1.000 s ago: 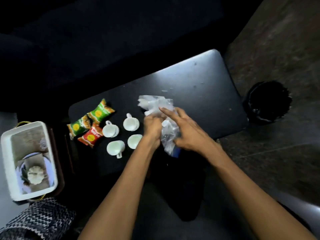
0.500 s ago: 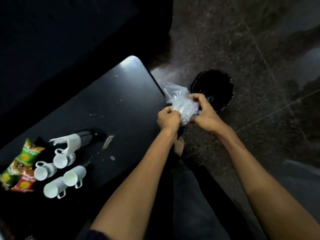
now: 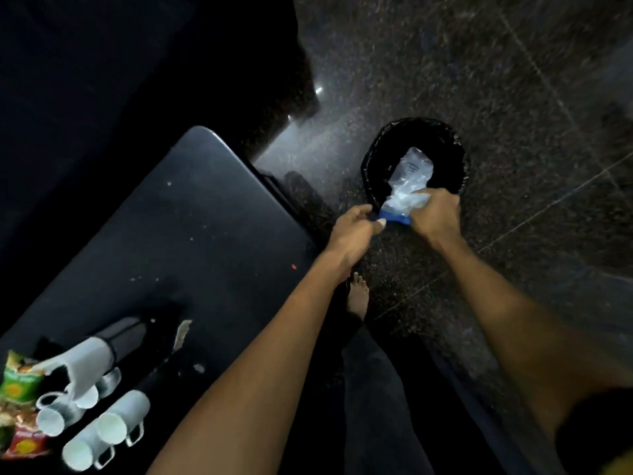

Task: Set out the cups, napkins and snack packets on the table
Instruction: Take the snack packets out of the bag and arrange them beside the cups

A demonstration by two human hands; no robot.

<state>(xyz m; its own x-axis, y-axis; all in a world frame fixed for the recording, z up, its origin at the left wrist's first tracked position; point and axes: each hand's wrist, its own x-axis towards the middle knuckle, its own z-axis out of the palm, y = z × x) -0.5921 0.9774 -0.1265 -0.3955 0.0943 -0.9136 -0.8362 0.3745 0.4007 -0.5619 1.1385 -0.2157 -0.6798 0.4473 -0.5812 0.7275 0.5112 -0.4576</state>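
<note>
Over the black bin (image 3: 373, 156) on the floor, my right hand (image 3: 433, 219) grips a crumpled clear plastic wrapper (image 3: 409, 181) with a blue edge. My left hand (image 3: 354, 228) pinches that blue edge from the left. On the black table (image 3: 191, 214), at its near left end, stand several white cups (image 3: 109, 423) lying stretched by the wide lens. A white napkin bundle (image 3: 80, 363) lies just behind them. Green and red snack packets (image 3: 17, 382) sit at the far left edge of the frame.
The bin is lined with a black bag and stands on a dark speckled stone floor to the right of the table. My bare foot (image 3: 358, 296) and dark trousers show below my hands. A dark sofa fills the upper left.
Both hands have carried the plastic wrapper off the table, rightward, to above the bin. The camera has swung right, so the cups and packets now sit at the lower left.
</note>
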